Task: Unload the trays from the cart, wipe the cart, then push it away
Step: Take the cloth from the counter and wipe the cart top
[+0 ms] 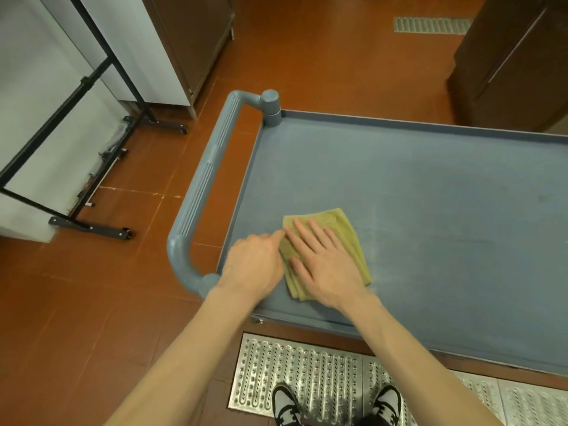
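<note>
Underfoot, orange floor tiles (pixel 92 302), with a metal drain grate (pixel 307 379) below the arms and a black-framed rack (pixel 89 124) well off to the left. Ahead, a grey cart (pixel 430 192), its top bare of trays, so judged unloaded and now in the wiping step. To the left of the hands, the cart's handle (pixel 203 192), untouched, the push presumably saved for last. Near that end of the top, a folded yellow-green cloth (pixel 350 235), kept thick probably to soak and glide. On the cloth, the right hand (pixel 319 259), flat and spread, fingers (pixel 304 238) pressing down, not closed round anything. Just beside it, the left hand (pixel 255 262), loosely curled, fingertips meeting the cloth's left edge, likely tidying the fold; no clear pinch visible.
</note>
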Demonstrator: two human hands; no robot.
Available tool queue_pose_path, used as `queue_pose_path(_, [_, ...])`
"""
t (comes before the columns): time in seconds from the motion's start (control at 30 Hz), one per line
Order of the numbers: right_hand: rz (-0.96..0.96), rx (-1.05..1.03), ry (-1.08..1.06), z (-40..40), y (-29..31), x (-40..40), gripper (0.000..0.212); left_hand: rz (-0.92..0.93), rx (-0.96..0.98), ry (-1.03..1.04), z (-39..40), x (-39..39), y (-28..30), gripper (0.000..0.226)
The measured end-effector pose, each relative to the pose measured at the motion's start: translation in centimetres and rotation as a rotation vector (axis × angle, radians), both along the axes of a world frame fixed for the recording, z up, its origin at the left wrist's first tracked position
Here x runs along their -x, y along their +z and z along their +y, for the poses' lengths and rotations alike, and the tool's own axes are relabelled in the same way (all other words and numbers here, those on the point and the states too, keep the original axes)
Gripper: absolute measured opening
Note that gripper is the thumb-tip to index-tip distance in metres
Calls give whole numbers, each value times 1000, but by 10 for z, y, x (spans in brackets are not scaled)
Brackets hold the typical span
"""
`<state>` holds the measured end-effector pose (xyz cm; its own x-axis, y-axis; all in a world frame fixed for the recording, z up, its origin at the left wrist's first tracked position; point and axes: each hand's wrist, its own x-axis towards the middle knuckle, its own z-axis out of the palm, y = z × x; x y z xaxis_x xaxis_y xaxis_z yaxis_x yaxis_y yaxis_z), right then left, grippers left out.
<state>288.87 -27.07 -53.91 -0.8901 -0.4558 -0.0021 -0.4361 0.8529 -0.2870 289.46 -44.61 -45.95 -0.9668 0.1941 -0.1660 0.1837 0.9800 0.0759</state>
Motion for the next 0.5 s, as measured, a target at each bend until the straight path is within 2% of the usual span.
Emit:
queue_pose_path(0.1, [7,4,57,-2,1,-11,60,-17,13,5,-6,29,1,36])
queue_pose_path(0.27, [-15,5,173,6,2,-23,58,-80,-107,-10,2,58,-14,42])
queue_pose_path(0.4, [-18,17,315,-5,3,-32,55,-57,-73,-65,0,68,-11,47])
queue_pose_path(0.5, [26,66,387,-32,6,-27,54,-106,-22,-72,-1,74,-1,54])
